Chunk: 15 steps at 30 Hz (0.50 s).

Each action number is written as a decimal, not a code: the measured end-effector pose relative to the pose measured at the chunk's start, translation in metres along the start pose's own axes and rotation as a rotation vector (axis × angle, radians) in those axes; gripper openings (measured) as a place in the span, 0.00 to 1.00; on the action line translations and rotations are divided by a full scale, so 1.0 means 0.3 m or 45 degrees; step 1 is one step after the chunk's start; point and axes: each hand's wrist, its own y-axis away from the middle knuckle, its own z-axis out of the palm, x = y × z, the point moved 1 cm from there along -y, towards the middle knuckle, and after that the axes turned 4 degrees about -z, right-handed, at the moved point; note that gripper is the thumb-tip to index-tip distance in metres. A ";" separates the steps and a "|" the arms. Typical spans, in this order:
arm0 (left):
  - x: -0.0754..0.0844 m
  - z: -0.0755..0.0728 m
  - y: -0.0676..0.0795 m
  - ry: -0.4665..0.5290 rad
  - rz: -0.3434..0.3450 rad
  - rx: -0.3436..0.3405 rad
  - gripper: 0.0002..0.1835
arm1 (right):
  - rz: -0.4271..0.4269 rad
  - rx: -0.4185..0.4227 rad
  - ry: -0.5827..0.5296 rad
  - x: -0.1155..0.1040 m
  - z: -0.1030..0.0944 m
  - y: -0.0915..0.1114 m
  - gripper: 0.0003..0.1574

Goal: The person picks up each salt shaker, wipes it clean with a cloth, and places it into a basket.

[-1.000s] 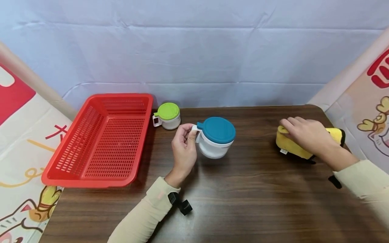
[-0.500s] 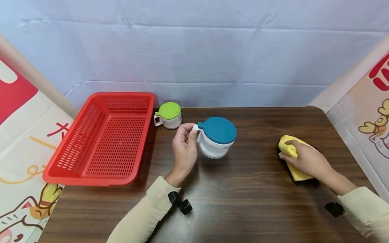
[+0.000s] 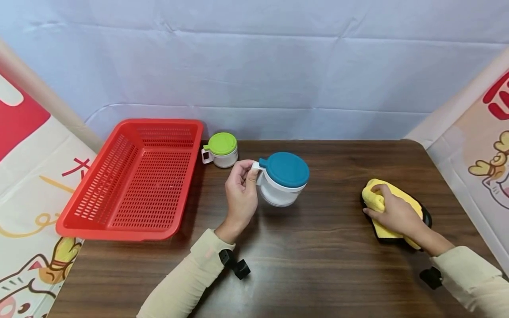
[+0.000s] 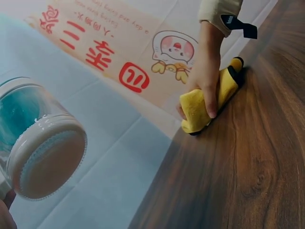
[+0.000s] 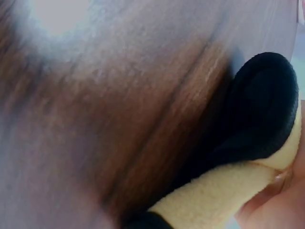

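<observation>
Thumb and fingers of left hand point(image 3: 241, 194) curl closed round white handle point(image 3: 258, 167) of blue-lidded jar point(image 3: 286, 170). Jar is up off wooden table point(image 3: 318, 269), its underside showing in left wrist view. Left forearm point(image 3: 191, 274) slants up from bottom edge. Right hand point(image 3: 395, 216), palm down: fingers and thumb partly bent, gripping rolled end of black-edged yellow cloth point(image 3: 373, 198), which lies on table's right side. Right forearm point(image 3: 469, 274) slants in from lower right.
</observation>
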 end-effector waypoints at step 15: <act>0.020 -0.045 -0.014 -0.057 0.012 -0.025 0.09 | 0.012 0.033 0.006 0.001 0.010 0.008 0.45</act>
